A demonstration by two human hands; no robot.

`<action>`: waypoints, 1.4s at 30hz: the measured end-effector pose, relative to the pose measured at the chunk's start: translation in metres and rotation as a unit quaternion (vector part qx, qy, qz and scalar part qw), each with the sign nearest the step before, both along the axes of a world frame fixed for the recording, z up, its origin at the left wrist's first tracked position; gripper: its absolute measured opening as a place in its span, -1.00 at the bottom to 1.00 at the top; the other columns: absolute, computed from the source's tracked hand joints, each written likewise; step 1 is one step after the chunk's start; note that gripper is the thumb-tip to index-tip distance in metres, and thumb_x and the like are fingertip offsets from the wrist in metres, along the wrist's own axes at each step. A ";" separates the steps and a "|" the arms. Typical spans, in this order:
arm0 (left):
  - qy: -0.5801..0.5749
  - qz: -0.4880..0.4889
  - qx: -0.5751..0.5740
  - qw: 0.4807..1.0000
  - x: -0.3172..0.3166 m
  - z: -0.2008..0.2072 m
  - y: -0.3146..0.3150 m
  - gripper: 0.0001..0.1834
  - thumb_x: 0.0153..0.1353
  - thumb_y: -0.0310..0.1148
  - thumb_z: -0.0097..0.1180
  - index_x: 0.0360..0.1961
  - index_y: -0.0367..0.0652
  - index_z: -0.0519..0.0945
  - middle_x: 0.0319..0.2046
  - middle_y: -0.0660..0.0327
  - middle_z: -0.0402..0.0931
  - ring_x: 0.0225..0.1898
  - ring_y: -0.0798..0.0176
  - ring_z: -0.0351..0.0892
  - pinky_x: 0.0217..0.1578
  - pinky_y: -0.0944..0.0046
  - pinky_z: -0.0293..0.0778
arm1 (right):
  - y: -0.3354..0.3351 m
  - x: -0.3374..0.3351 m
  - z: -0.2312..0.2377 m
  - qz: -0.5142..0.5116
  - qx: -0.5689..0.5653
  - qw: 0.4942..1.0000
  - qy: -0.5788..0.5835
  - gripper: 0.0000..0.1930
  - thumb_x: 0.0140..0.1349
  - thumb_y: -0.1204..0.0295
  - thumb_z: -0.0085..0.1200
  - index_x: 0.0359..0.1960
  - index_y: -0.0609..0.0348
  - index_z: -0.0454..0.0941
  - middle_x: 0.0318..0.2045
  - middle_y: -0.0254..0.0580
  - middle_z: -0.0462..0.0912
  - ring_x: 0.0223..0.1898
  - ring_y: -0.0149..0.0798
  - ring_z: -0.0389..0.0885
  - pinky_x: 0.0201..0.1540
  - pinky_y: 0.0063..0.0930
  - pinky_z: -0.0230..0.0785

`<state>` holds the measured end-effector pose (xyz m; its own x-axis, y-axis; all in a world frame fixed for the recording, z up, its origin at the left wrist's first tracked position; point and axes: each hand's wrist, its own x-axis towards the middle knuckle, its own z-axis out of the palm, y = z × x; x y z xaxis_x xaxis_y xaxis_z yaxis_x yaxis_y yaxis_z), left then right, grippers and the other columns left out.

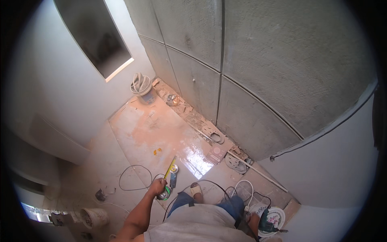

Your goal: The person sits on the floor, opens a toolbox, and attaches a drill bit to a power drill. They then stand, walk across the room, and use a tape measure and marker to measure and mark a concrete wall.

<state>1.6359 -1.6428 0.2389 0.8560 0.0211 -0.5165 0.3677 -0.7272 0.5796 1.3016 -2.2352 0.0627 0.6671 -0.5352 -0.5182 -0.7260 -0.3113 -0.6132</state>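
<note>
My left hand [158, 186] is closed, and a tape measure's yellow blade [170, 167] runs out from it, slanting up and to the right just above the floor. Right beside the blade lies an angle grinder [173, 176] with a blue-grey body. A green-edged round thing [164, 194] shows just below my left hand; its kind is unclear. At the lower right, my right hand [253, 222] is beside a white bucket lid [277, 218] and a dark green power drill [266, 224] lying on it. The fingers of that hand are too dim and partly hidden to read.
A bucket [143, 89] stuffed with a hose stands in the far corner. Clogs [235, 164], a pale pole [262, 172] and rubble lie along the grey panelled wall [258, 68]. A black cable [128, 188] loops across the dusty floor. Another bucket [94, 217] sits lower left.
</note>
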 end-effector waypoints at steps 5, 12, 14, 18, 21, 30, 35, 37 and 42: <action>-0.046 0.047 -0.066 0.996 0.066 0.026 0.007 -0.56 0.48 -0.09 -0.07 -0.21 -0.28 0.65 -0.35 -0.04 0.65 -0.26 0.03 0.66 -0.12 0.08 0.52 | 0.034 0.277 0.120 -0.051 0.094 0.993 -0.053 -0.73 0.36 0.34 0.10 -0.53 0.13 0.50 -0.70 -0.30 0.47 -0.77 -0.36 0.39 -0.74 -0.42 0.24; -0.114 0.051 -0.164 0.978 0.182 0.065 -0.011 -0.58 0.54 -0.05 -0.05 -0.12 -0.24 0.59 -0.41 0.09 0.59 -0.31 0.19 0.58 -0.20 0.16 0.49 | 0.073 0.481 0.214 -0.064 0.159 0.969 -0.177 -0.72 0.37 0.29 0.19 -0.50 0.10 0.52 -0.67 -0.41 0.48 -0.76 -0.51 0.29 -0.71 -0.53 0.09; -0.115 0.033 -0.178 0.977 0.220 0.074 -0.009 -0.56 0.53 -0.03 -0.05 -0.16 -0.23 0.60 -0.41 0.11 0.58 -0.32 0.20 0.57 -0.20 0.16 0.49 | 0.087 0.523 0.200 -0.067 0.162 0.969 -0.172 -0.72 0.37 0.27 0.20 -0.49 0.10 0.53 -0.66 -0.42 0.48 -0.74 -0.53 0.30 -0.69 -0.53 0.10; -0.136 0.010 -0.147 0.980 0.285 0.070 0.012 -0.54 0.53 -0.02 -0.07 -0.22 -0.23 0.60 -0.41 0.14 0.56 -0.30 0.22 0.57 -0.19 0.18 0.49 | 0.111 0.573 0.131 0.056 0.017 0.984 -0.167 -0.80 0.34 0.32 0.17 -0.46 0.07 0.63 -0.62 -0.44 0.54 -0.62 -0.45 0.45 -0.57 -0.39 0.27; -0.135 -0.015 -0.174 0.975 0.354 0.097 -0.002 -0.56 0.52 -0.05 -0.05 -0.25 -0.23 0.62 -0.43 0.16 0.57 -0.33 0.25 0.56 -0.22 0.20 0.49 | 0.119 0.617 0.073 0.031 0.067 0.989 -0.130 -0.84 0.31 0.31 0.17 -0.33 0.10 0.67 -0.57 -0.42 0.61 -0.60 -0.48 0.50 -0.56 -0.46 0.35; -0.260 -0.040 -0.216 0.940 0.509 0.184 -0.019 -0.60 0.48 -0.15 0.02 -0.31 -0.26 0.69 -0.45 0.11 0.65 -0.38 0.23 0.64 -0.26 0.18 0.53 | 0.130 0.776 0.307 0.137 0.097 0.959 -0.228 -0.60 0.44 0.10 0.16 -0.09 0.24 0.72 -0.45 -0.36 0.64 -0.40 -0.50 0.52 -0.30 -0.53 0.39; -0.382 -0.158 -0.150 0.898 0.612 0.309 -0.036 -0.68 0.39 -0.20 0.16 -0.37 -0.25 0.70 -0.46 -0.02 0.63 -0.43 0.03 0.64 -0.33 0.12 0.53 | 0.125 0.775 0.420 0.030 0.202 0.921 -0.332 -0.66 0.47 0.14 0.11 -0.11 0.16 0.76 -0.38 -0.31 0.64 -0.36 -0.43 0.56 -0.25 -0.48 0.44; -0.459 -0.203 -0.149 0.852 0.655 0.374 -0.048 -0.63 0.36 -0.19 0.21 -0.50 -0.26 0.63 -0.53 -0.03 0.55 -0.47 -0.06 0.58 -0.39 0.05 0.48 | 0.134 0.762 0.470 0.032 0.151 0.891 -0.427 -0.68 0.49 0.17 0.09 -0.11 0.14 0.77 -0.38 -0.33 0.62 -0.36 -0.42 0.55 -0.25 -0.45 0.45; -0.664 -0.369 -0.089 0.644 0.733 0.566 -0.110 -0.49 0.41 -0.05 0.15 -0.57 -0.24 0.54 -0.63 0.03 0.42 -0.60 0.00 0.40 -0.48 0.01 0.37 | 0.161 0.729 0.585 0.000 -0.090 0.855 -0.511 -0.65 0.49 0.17 0.10 -0.15 0.24 0.76 -0.48 -0.38 0.56 -0.44 -0.47 0.49 -0.35 -0.49 0.38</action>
<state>2.3691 -1.7530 0.8053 0.2879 -0.6028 0.7442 -0.9463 -0.2984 0.1244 2.0308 -2.0746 0.6479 0.7222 -0.5457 0.4249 0.1595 -0.4664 -0.8701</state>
